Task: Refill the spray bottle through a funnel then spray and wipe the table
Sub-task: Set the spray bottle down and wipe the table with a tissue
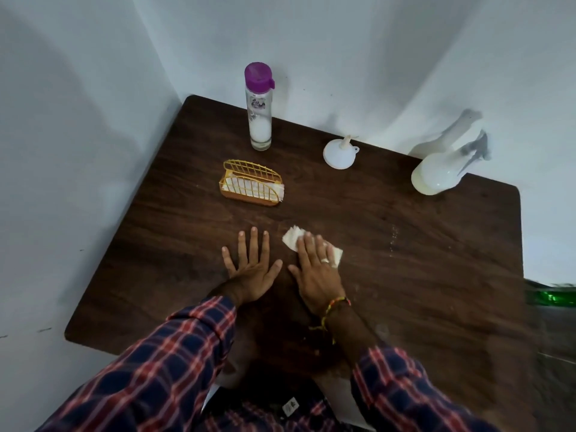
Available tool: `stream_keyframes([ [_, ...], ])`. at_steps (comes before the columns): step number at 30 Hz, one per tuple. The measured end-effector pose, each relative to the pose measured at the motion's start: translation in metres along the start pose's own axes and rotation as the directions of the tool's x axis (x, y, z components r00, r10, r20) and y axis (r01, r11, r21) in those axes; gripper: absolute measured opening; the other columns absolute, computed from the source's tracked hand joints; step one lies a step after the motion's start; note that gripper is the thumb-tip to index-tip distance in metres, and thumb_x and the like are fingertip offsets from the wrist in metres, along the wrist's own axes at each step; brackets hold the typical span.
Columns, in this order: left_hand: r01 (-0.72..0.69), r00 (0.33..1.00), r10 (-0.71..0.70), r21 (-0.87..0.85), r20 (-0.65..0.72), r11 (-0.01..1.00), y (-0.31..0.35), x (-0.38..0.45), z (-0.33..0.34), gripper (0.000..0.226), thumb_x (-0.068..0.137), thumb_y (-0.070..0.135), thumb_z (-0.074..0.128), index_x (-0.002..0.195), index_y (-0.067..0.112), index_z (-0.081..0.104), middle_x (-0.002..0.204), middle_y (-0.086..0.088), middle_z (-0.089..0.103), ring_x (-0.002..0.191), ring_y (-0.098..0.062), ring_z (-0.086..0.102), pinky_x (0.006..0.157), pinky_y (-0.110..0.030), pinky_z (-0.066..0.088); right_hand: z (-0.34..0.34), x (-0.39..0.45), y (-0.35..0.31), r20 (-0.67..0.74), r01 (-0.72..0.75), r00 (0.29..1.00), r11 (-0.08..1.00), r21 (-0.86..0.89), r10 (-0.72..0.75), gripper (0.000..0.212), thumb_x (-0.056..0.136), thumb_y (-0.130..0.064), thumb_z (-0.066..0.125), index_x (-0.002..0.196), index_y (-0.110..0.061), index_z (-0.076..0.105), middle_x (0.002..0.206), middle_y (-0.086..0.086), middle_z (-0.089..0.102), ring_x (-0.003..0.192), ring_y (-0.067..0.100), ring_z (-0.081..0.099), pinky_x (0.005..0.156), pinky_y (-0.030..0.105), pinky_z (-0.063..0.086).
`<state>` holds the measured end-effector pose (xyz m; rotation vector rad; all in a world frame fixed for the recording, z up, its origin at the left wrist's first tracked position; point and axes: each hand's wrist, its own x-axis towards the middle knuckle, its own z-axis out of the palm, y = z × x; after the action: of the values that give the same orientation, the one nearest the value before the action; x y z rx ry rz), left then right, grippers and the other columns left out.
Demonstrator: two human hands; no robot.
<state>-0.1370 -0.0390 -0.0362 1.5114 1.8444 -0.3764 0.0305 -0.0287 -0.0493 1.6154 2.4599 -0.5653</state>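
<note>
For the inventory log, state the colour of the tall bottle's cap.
Purple cap, clearest in the head view.

A plain domestic room, likely a home corner. A dark wood-grain surface (405,260) stands pushed into the meeting of two bare whitewashed walls (78,120); a yellow wire napkin holder (252,183) and a purple-capped bottle (259,107) suggest household use.

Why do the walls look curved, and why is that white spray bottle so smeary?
Head view: the wide-angle lens bows the walls and table edges; the spray bottle near the right edge is blurred; it casts a soft shadow on the wall; the centre is sharper.
</note>
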Motion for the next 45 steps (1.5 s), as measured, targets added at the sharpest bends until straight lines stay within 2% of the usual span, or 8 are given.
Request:
stream_keyframes([
  [6, 0.024, 1.000, -0.024, -0.004, 0.019, 1.000, 0.001, 0.001, -0.001, 0.067, 0.098, 0.057, 0.010, 0.150, 0.030, -0.023, 0.155, 0.002, -0.036, 0.142, -0.024, -0.035, 0.109, -0.060, -0.021, -0.018, 0.037, 0.036, -0.078, -0.342, 0.933, 0.932, 0.117, 0.352, 0.063, 0.102, -0.041, 0.028, 0.153, -0.006, 0.016, 0.161, 0.016, 0.011, 0.148, 0.039, 0.008, 0.120, 0.053, 0.010],
  [12, 0.024, 1.000, -0.024, -0.043, -0.006, 0.999, 0.003, -0.003, 0.000, 0.061, 0.100, 0.052, 0.007, 0.151, 0.030, -0.019, 0.157, 0.001, -0.032, 0.144, -0.023, -0.032, 0.112, -0.060, -0.019, 0.011, -0.038, -0.017, 0.018, 0.021, 1.000, 0.999, 0.042, -0.021, 0.061, 0.100, -0.041, 0.022, 0.153, -0.011, 0.021, 0.161, 0.012, 0.018, 0.148, 0.037, 0.014, 0.116, 0.057, 0.021],
  [17, 0.031, 0.999, -0.032, -0.040, -0.018, 0.999, 0.002, 0.001, 0.003, 0.062, 0.100, 0.053, 0.006, 0.151, 0.030, -0.019, 0.157, 0.002, -0.033, 0.143, -0.023, -0.034, 0.111, -0.060, -0.020, 0.005, -0.017, 0.016, -0.043, -0.364, 0.927, 0.923, 0.128, 0.372, 0.064, 0.101, -0.044, 0.022, 0.154, -0.008, 0.013, 0.163, 0.012, 0.008, 0.149, 0.037, 0.006, 0.119, 0.054, 0.009],
  [24, -0.218, 0.960, 0.209, -0.031, -0.189, 0.975, -0.025, -0.031, 0.026, 0.065, 0.097, 0.057, 0.006, 0.153, 0.030, -0.012, 0.161, 0.005, -0.020, 0.145, -0.017, -0.028, 0.110, -0.054, -0.023, 0.029, -0.095, -0.042, 0.048, 0.013, 0.999, 1.000, -0.017, -0.012, 0.067, 0.095, -0.047, 0.023, 0.151, -0.010, 0.028, 0.158, 0.010, 0.027, 0.144, 0.037, 0.026, 0.111, 0.057, 0.031],
  [30, -0.306, 0.926, 0.272, -0.101, -0.263, 0.946, -0.037, -0.078, 0.073, 0.075, 0.088, 0.060, -0.004, 0.154, 0.027, -0.009, 0.157, 0.016, -0.020, 0.141, -0.008, -0.032, 0.109, -0.047, -0.028, 0.021, -0.074, -0.011, 0.002, -0.313, 0.950, 0.948, 0.063, 0.314, 0.074, 0.094, -0.051, 0.009, 0.154, -0.009, 0.015, 0.162, 0.011, 0.010, 0.149, 0.038, 0.007, 0.119, 0.056, 0.012],
  [36, -0.344, 0.912, 0.293, -0.146, -0.287, 0.927, -0.044, -0.085, 0.074, 0.092, 0.079, 0.075, -0.019, 0.155, 0.024, -0.009, 0.160, 0.011, -0.014, 0.144, -0.009, -0.025, 0.115, -0.047, -0.021, 0.059, -0.143, -0.074, 0.062, 0.147, 0.988, 0.987, -0.064, -0.143, 0.068, 0.095, -0.050, 0.028, 0.151, -0.011, 0.028, 0.158, 0.008, 0.028, 0.145, 0.033, 0.025, 0.114, 0.057, 0.026],
  [42, -0.378, 0.901, 0.359, -0.032, -0.244, 0.925, -0.042, -0.098, 0.079, 0.076, 0.090, 0.064, -0.005, 0.156, 0.025, -0.006, 0.163, 0.009, -0.010, 0.146, -0.011, -0.022, 0.117, -0.047, -0.018, 0.063, -0.162, -0.039, -0.056, -0.198, 0.978, 0.980, 0.012, 0.199, 0.067, 0.097, -0.051, 0.023, 0.153, -0.015, 0.021, 0.161, 0.004, 0.018, 0.149, 0.031, 0.013, 0.118, 0.055, 0.015],
  [45, -0.376, 0.903, 0.364, -0.007, -0.226, 0.927, -0.027, -0.098, 0.086, 0.076, 0.089, 0.059, -0.004, 0.156, 0.024, -0.004, 0.164, 0.005, -0.008, 0.147, -0.014, -0.020, 0.118, -0.051, -0.014, 0.072, -0.167, -0.066, 0.003, 0.024, 1.000, 1.000, -0.009, -0.024, 0.066, 0.097, -0.051, 0.027, 0.152, -0.015, 0.025, 0.160, 0.006, 0.025, 0.147, 0.034, 0.020, 0.115, 0.058, 0.024],
])
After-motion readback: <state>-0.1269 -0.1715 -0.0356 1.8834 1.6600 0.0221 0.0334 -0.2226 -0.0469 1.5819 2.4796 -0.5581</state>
